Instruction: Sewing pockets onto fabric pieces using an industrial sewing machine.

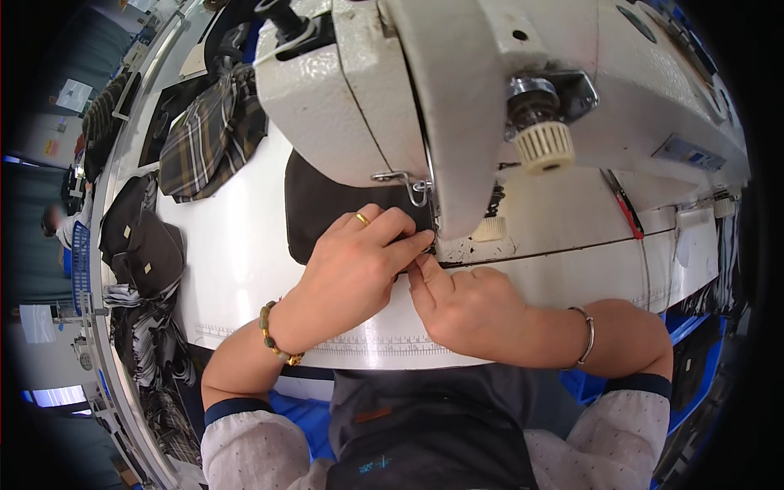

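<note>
A white sewing machine head [461, 98] stands over a white work table [563, 278]. Under its presser foot and needle area lies a dark brown fabric piece [335, 204]. My left hand [359, 261] rests over the piece's near right corner, its fingers bent and pinching the edge just beside the needle area. My right hand [465, 302] is close against it, thumb and forefinger closed on the same edge, with fingertips partly hidden. A red-and-black pair of thread snips [625, 204] lies on the table right of the machine.
Folded plaid fabric [212, 131] and stacked dark pieces [143, 237] sit at the left. More cloth [723, 269] hangs at the right edge, above blue bins [686, 376]. A person [61, 220] is in the far left background.
</note>
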A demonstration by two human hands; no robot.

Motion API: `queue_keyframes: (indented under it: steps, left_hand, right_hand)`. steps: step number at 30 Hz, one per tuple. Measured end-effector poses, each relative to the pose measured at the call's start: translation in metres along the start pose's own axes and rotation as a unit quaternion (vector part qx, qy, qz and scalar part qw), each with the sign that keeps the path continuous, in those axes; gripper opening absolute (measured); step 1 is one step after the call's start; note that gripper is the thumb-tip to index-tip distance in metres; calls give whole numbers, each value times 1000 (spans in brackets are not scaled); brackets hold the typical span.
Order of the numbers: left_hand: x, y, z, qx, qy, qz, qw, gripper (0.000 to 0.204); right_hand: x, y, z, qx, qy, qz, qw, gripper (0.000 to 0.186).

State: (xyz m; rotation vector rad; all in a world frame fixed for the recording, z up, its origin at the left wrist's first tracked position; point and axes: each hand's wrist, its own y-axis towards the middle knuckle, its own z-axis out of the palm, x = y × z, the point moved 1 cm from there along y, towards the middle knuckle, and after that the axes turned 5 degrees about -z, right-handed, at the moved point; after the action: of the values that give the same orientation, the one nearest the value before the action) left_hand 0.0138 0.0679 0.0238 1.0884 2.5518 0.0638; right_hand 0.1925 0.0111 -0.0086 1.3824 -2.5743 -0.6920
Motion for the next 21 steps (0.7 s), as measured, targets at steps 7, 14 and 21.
queue_keyframes:
  steps: [7, 14, 21]
  left_hand:
    - [15, 13, -1, -12, 37, 0, 999, 48]
    - [19, 16, -3, 10, 56, -35, 998, 39]
    - [27, 22, 2, -40, -22, -33, 998, 30]
  right_hand:
    - [-13, 3, 16, 33, -18, 45, 998, 38]
    - [-18, 6, 12, 24, -10, 35, 999, 35]
    - [-17, 7, 9, -40, 29, 28, 998, 30]
